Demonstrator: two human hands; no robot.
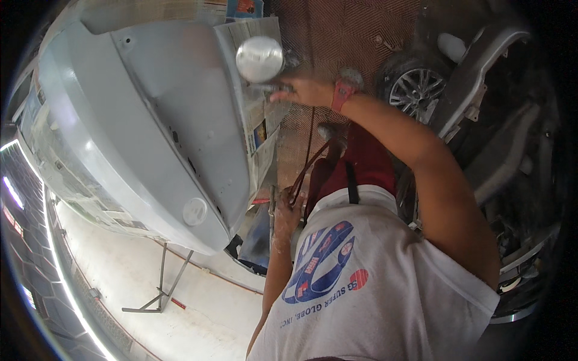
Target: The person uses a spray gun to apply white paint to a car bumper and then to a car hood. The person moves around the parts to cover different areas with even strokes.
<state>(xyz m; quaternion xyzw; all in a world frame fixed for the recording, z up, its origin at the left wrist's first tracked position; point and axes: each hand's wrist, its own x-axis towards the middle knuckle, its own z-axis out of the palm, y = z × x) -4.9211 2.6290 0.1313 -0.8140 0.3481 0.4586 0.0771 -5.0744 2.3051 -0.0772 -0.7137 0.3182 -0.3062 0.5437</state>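
a spray gun (260, 59) with a round, shiny metal cup is in the upper middle of the frame, close to the right-hand edge of a large grey car panel (180, 108) that fills the upper left. the right hand (310, 91) holds it from the right, its fingers clamped about the gun's handle; some blur hides just how each finger lies. a red wristband (343, 95) circles that wrist. at the centre of the frame the left hand (288, 212) is lower down, fingers together around a reddish-brown hose (310, 171), which runs up and to the right from it. newspaper sheets (256, 114) border the panel under the gun, and a pale round patch (194, 212) marks the panel's lower part. the person's white shirt (385, 307), printed in blue and red, takes up the lower middle, with dark red trousers (367, 153) above it. a wheel (418, 90) and a grey curved car part (481, 69) are at the upper right; a thin metal stand (161, 295) is at the lower left.
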